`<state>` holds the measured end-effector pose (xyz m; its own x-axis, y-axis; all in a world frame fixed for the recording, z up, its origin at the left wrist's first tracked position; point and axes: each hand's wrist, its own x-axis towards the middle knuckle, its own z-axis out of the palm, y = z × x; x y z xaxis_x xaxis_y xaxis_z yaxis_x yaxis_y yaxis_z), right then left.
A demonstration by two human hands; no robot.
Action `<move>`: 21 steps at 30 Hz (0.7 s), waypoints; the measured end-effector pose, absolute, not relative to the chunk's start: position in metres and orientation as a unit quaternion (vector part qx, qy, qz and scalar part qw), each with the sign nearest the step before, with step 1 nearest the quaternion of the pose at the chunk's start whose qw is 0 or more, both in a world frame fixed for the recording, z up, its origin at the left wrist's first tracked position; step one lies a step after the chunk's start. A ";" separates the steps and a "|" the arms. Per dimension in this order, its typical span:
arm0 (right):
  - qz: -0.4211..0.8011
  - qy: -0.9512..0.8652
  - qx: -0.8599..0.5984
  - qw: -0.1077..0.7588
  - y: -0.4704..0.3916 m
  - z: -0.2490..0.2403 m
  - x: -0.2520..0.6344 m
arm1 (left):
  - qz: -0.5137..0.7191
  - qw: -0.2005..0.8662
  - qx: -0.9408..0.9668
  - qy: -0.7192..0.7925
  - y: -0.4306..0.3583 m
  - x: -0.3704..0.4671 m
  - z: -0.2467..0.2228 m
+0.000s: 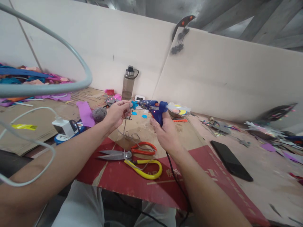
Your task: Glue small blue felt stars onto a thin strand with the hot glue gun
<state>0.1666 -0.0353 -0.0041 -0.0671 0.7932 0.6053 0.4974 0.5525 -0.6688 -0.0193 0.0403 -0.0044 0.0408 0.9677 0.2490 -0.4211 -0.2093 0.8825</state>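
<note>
Right at the left grip (121,109), fingertips cover part of the blue flower (134,105); nozzle (141,103) contact, can't tell! The right grip (167,130) hides much of the glue gun (155,107) handle. Beyond the left grip, the white device's (139,98) display is unreadably small; farther left, the grey tube (47,89) runs out of frame.

Between the scissors (142,157) and the phone (231,160), a hand can pass only partly, because the black cable (174,171) hangs there. At the left, the white cord (50,151) makes loops across the way.
</note>
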 end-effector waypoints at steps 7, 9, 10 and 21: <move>0.414 -0.577 -0.391 0.585 -0.017 -0.012 0.177 | 0.635 0.555 0.418 0.338 0.044 -0.021 -0.004; 0.434 -0.548 -0.435 0.567 -0.005 -0.018 0.184 | 0.639 0.522 0.445 0.348 0.042 -0.020 -0.004; 0.428 -0.544 -0.474 0.544 0.001 -0.022 0.188 | 0.638 0.497 0.469 0.356 0.040 -0.019 -0.003; -0.012 -0.657 -0.621 0.428 0.000 -0.029 0.196 | 0.519 0.009 0.750 0.409 0.022 -0.017 -0.001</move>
<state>0.1957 0.0000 -0.0291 0.1375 0.8049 0.5772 0.8250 0.2295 -0.5165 -0.0174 0.0217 -0.0007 0.1262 0.6232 0.7718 0.6053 -0.6648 0.4378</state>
